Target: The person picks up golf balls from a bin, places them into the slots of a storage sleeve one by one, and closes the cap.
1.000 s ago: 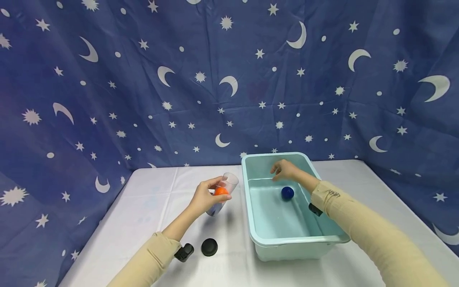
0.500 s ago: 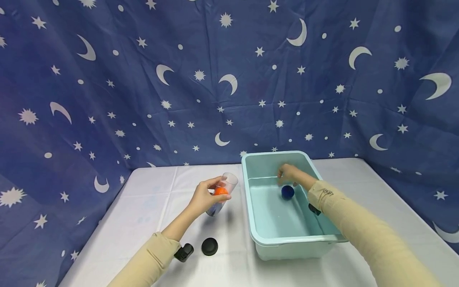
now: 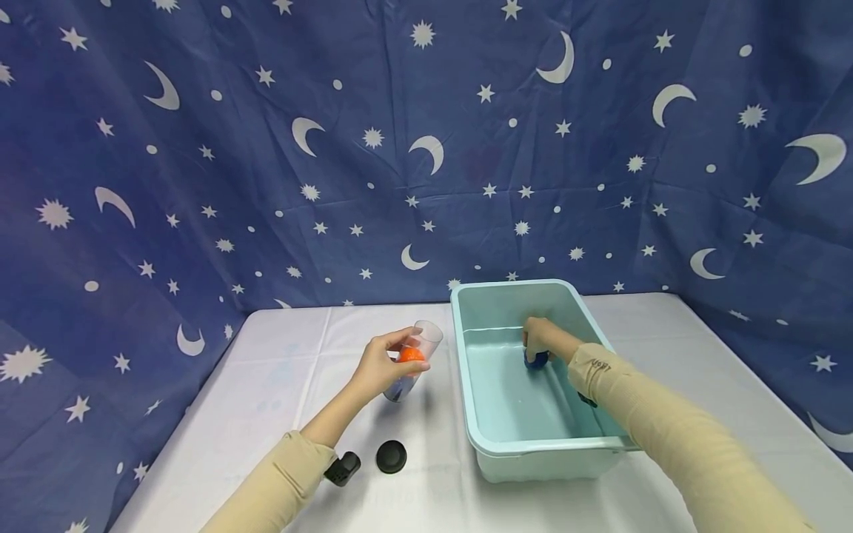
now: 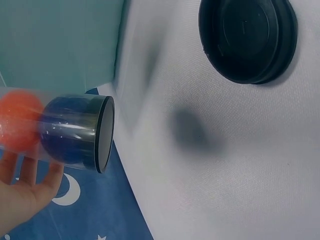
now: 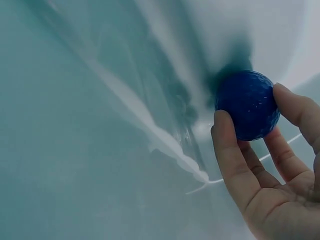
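Tilted above the table, a clear plastic tube (image 3: 432, 334) is gripped by my left hand (image 3: 377, 370). Inside it an orange ball (image 4: 20, 120) sits next to a dark blue ball (image 4: 67, 131), which lies by the tube's dark-rimmed closed end. My right hand (image 3: 543, 337) reaches down into the light teal bin (image 3: 513, 447). Its thumb and fingers pinch a blue dimpled golf ball (image 5: 248, 105) near the bin's floor. In the head view that ball is mostly covered by the hand.
A round black lid (image 3: 391, 457) lies on the white-covered table (image 3: 280, 400), in front of the tube and left of the bin. A blue curtain (image 3: 373, 148) with moons and stars hangs behind the table and along its sides.
My right hand has lowered toward the blue golf ball in the bin and taken hold of it. The left hand keeps the tube in the same place.
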{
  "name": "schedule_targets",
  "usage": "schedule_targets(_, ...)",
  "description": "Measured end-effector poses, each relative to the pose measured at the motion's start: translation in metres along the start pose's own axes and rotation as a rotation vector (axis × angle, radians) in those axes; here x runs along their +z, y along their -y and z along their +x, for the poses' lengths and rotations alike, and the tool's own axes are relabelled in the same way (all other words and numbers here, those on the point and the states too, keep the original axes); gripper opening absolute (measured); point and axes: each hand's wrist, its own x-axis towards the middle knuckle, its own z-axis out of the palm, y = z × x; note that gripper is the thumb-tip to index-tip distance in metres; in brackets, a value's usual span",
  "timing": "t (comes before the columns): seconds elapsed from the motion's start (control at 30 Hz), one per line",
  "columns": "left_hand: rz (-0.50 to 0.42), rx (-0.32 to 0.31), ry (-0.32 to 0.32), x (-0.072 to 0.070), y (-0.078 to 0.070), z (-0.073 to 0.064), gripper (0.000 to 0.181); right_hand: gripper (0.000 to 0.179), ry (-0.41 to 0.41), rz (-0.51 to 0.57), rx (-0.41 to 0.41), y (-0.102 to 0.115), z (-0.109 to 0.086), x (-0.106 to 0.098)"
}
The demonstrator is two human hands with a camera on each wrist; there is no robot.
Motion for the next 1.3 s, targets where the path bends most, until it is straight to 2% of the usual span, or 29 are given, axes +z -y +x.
schedule_targets(0.3, -0.003, -0.020, 0.001, 0.000, -0.002, -0.002, 0.054, 0.010, -0.041, 0.001, -0.083, 0.001, -0.004, -0.004)
schedule_targets(0.63, 0.005, -0.017, -0.001, 0.001, -0.001, -0.001, 0.053, 0.012, -0.039, 0.087, -0.090, 0.004, -0.008, -0.011)
schedule_targets(0.83, 0.018, 0.000, 0.003, 0.000, -0.002, 0.002, 0.053, 0.014, -0.059, 0.129, -0.141, 0.007, -0.009, -0.017)
schedule_targets(1.17, 0.008, -0.009, 0.007, -0.001, -0.002, 0.004, 0.054, 0.023, -0.013, 0.257, -0.205, 0.016, -0.022, -0.036)
schedule_targets(1.3, 0.003, -0.015, 0.013, -0.001, -0.003, 0.003, 0.054, 0.026, 0.005, 0.362, -0.246, 0.021, -0.027, -0.045)
